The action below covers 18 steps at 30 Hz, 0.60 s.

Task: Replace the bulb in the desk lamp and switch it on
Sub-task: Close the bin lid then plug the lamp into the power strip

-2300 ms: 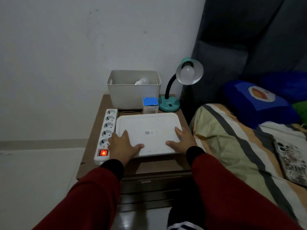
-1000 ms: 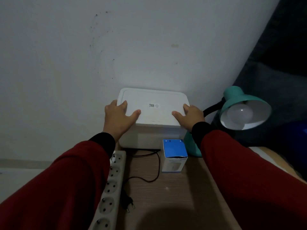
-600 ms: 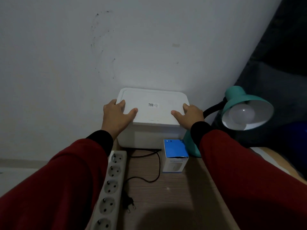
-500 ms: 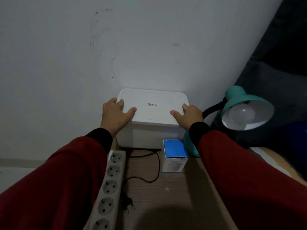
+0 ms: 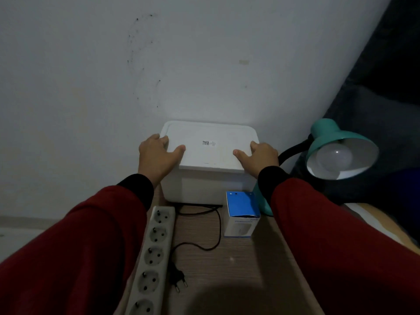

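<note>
A teal desk lamp (image 5: 327,137) stands at the right, its shade facing me with an unlit white bulb (image 5: 334,159) in it. Its black plug (image 5: 178,277) lies loose on the wooden table (image 5: 227,269), beside the power strip (image 5: 156,251). A small blue-and-white bulb box (image 5: 242,212) stands in front of a white bin (image 5: 204,189). The white lid (image 5: 211,146) sits on the bin. My left hand (image 5: 156,155) grips the lid's left edge and my right hand (image 5: 259,155) grips its right edge, thumbs on top.
The bin stands against the white wall. A dark upholstered headboard (image 5: 375,87) rises behind the lamp. A bed edge (image 5: 381,221) shows at the far right. The lamp's black cord (image 5: 213,226) loops across the table between strip and box.
The lid went from lying on the table to sitting on the bin at the back. Over the last second both hands stay on its edges, barely shifting.
</note>
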{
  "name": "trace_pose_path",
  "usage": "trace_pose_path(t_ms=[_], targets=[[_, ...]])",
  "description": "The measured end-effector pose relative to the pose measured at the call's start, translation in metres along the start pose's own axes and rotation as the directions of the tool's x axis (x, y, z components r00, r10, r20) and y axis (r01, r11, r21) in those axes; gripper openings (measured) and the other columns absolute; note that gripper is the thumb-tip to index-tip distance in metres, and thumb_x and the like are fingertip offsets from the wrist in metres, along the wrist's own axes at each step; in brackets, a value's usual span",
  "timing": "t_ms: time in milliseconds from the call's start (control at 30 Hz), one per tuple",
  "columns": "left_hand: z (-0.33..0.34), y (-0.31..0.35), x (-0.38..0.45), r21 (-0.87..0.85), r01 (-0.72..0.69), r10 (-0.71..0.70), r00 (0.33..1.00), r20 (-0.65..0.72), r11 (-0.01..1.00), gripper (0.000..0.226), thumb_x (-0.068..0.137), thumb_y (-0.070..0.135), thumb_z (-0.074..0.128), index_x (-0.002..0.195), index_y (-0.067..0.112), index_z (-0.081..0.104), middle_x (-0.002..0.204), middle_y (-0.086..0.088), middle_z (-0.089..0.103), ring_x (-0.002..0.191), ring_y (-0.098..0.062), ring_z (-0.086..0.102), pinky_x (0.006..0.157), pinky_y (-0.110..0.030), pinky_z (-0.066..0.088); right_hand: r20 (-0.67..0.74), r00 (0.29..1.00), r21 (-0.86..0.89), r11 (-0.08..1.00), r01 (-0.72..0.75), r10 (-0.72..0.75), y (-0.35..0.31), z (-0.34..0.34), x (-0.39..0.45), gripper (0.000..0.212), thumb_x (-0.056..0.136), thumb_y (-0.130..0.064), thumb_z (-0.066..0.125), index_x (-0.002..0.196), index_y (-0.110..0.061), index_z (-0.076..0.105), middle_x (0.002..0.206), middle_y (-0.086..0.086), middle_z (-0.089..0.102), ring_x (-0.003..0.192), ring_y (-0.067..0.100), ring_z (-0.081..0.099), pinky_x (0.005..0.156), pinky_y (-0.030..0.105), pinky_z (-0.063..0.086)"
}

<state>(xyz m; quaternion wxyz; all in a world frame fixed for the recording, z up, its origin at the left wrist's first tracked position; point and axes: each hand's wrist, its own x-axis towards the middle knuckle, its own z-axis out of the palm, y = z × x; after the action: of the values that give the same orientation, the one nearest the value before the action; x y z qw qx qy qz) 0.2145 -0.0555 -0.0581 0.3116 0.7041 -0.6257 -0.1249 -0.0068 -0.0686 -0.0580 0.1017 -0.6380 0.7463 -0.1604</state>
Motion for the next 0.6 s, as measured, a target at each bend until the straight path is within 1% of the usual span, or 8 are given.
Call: trace_pose_path(t_ms=[67,100,167,233,300,433,533,600], targets=[[0.002,0.0,0.0,0.012,0.003,-0.003,1.0,0.017,1.0,0.079,0.068,0.053,0.042,0.114,-0.009,0.06,0.13,-0.025,0.053,0.125,-0.03,0.046,0.095,-0.026,0.018,-0.001,1.0,0.0,1.0,-0.007,0.007,0.001,0.001,0.002,0.07,0.091,-0.053,0.044,0.129,0.006,0.049,0.132,0.025,0.051,0.126,0.036,0.045,0.102,0.036,0.036],[0.003,-0.001,0.002,0.014,0.005,-0.006,1.0,0.024,1.0,0.079,0.07,0.054,0.045,0.117,-0.008,0.059,0.133,-0.024,0.051,0.128,-0.029,0.043,0.096,-0.027,0.017,-0.002,1.0,-0.002,1.0,-0.006,0.006,0.001,0.001,0.003,0.07,0.091,-0.053,0.044,0.129,0.005,0.049,0.132,0.025,0.051,0.126,0.036,0.045,0.102,0.036,0.035],[0.007,-0.005,0.008,0.022,0.013,-0.014,0.999,0.049,1.0,0.07,0.083,0.053,0.053,0.128,0.0,0.053,0.143,-0.019,0.043,0.136,-0.027,0.036,0.107,-0.027,0.017,0.0,1.0,-0.005,1.0,-0.003,0.003,0.002,0.002,0.004,0.069,0.092,-0.053,0.044,0.131,0.004,0.047,0.134,0.025,0.049,0.128,0.035,0.044,0.103,0.036,0.034],[0.011,-0.01,0.013,0.059,0.006,-0.011,0.997,0.082,0.998,0.063,0.089,0.047,0.051,0.136,0.006,0.045,0.148,-0.016,0.037,0.139,-0.027,0.032,0.113,-0.032,0.017,0.0,1.0,0.008,1.0,-0.011,0.011,0.004,0.005,0.004,0.067,0.092,-0.051,0.044,0.135,0.001,0.045,0.136,0.023,0.047,0.129,0.034,0.042,0.104,0.036,0.034],[0.014,-0.013,0.015,0.086,-0.004,-0.004,0.996,0.095,0.996,0.062,0.09,0.048,0.049,0.138,0.009,0.044,0.148,-0.016,0.037,0.138,-0.029,0.032,0.113,-0.034,0.018,-0.008,1.0,0.012,1.0,-0.012,0.012,0.005,0.007,0.004,0.065,0.093,-0.051,0.044,0.132,0.001,0.048,0.134,0.023,0.048,0.127,0.035,0.043,0.102,0.036,0.036],[0.015,-0.013,0.018,0.18,-0.028,0.004,0.991,0.131,0.983,0.057,0.092,0.048,0.043,0.127,0.003,0.051,0.135,-0.021,0.046,0.128,-0.037,0.04,0.106,-0.039,0.029,0.054,0.999,-0.054,0.999,-0.003,0.006,0.002,0.002,0.003,0.06,0.095,-0.048,0.04,0.128,0.001,0.049,0.134,0.023,0.045,0.121,0.036,0.047,0.098,0.035,0.039],[0.007,-0.004,0.018,0.304,-0.067,0.002,0.978,0.208,0.95,0.056,0.095,0.044,0.037,0.121,-0.004,0.051,0.122,-0.026,0.052,0.115,-0.039,0.047,0.1,-0.04,0.036,0.105,0.994,-0.173,0.985,0.018,0.001,-0.006,-0.009,-0.002,0.05,0.098,-0.036,0.035,0.128,0.001,0.049,0.137,0.019,0.039,0.121,0.034,0.046,0.098,0.035,0.04],[0.0,0.003,0.017,0.337,-0.043,-0.043,0.968,0.245,0.941,0.055,0.095,0.042,0.037,0.114,-0.006,0.055,0.117,-0.025,0.056,0.108,-0.037,0.053,0.093,-0.038,0.043,0.151,0.989,-0.261,0.964,0.046,-0.006,-0.012,-0.019,-0.005,0.043,0.097,-0.027,0.036,0.125,0.002,0.052,0.135,0.018,0.044,0.119,0.032,0.049,0.094,0.034,0.043]])
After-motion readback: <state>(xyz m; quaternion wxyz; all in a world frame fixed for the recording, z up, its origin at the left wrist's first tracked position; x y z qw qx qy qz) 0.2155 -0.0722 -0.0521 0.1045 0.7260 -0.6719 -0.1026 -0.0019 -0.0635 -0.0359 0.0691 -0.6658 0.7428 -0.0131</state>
